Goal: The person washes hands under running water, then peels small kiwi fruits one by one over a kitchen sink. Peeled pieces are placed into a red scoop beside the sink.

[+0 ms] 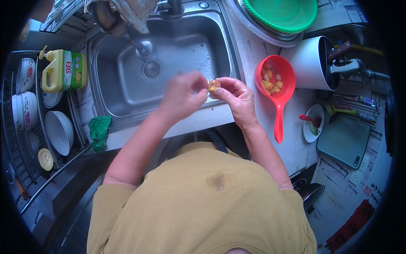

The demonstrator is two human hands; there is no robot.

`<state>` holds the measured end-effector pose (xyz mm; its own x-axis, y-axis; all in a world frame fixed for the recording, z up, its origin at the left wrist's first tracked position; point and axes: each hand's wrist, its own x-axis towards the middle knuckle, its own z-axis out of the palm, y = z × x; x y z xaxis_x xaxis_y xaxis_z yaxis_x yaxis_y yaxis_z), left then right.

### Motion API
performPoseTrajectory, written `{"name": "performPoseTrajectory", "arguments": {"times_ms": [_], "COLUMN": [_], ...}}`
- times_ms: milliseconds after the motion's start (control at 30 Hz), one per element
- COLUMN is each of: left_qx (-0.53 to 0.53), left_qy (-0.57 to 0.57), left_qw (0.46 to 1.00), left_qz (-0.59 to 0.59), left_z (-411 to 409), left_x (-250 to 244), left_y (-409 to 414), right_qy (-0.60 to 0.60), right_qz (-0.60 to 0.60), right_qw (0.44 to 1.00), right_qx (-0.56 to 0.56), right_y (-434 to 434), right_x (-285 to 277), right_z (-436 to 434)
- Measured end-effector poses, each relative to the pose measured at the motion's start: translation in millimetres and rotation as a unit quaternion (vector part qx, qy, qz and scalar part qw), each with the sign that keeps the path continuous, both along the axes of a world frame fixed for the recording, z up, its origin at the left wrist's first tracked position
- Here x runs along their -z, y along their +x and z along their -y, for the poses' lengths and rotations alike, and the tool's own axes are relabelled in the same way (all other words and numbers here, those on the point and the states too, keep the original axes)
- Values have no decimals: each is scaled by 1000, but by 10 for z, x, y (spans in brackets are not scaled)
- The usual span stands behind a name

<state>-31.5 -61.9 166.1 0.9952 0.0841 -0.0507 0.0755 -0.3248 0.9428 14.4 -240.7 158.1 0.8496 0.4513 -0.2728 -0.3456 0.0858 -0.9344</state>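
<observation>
My right hand (236,98) pinches a small yellow-orange piece of food (214,85), perhaps fruit, between thumb and fingers over the front rim of the steel sink (127,112). Close beside that piece is my left hand (184,95), blurred, its thumb and index fingertips near each other. Whether anything is between those fingertips cannot be made out. To the right, a red plastic ladle (290,76) rests on the counter, holding several round yellow pieces (269,84). The basin has water drops on its floor and a drain (152,69) at the left.
A faucet (144,47) reaches over the basin. At left are a green scouring pad (99,131), a yellow soap jug (55,74) and a dish rack (47,176) with bowls. At right stand a green basket (282,14), a white knife holder (306,63) and a cutting board (344,139).
</observation>
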Motion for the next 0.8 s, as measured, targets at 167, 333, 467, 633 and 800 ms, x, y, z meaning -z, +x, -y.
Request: {"name": "performPoseTrajectory", "arguments": {"times_ms": [167,333,467,633,800], "left_qx": [-7,-8,15,29,9], "left_qy": [45,3,34,85,148], "left_qw": [999,1000,999,993,977], "left_qz": [5,3,29,77,155], "left_z": [44,53,-3,37,47], "left_x": [-66,-58,41,-4,1], "left_y": [-23,-23,-41,-7,8], "right_qy": [-35,-66,-48,-73,17], "right_qz": [53,88,81,77,-42], "right_qw": [998,993,995,993,999], "right_qx": [-10,-44,-40,-45,3], "right_y": [-4,-2,-24,-27,-1], "right_x": [-1,-13,-30,9,77], "right_z": [-3,35,16,26,24]}}
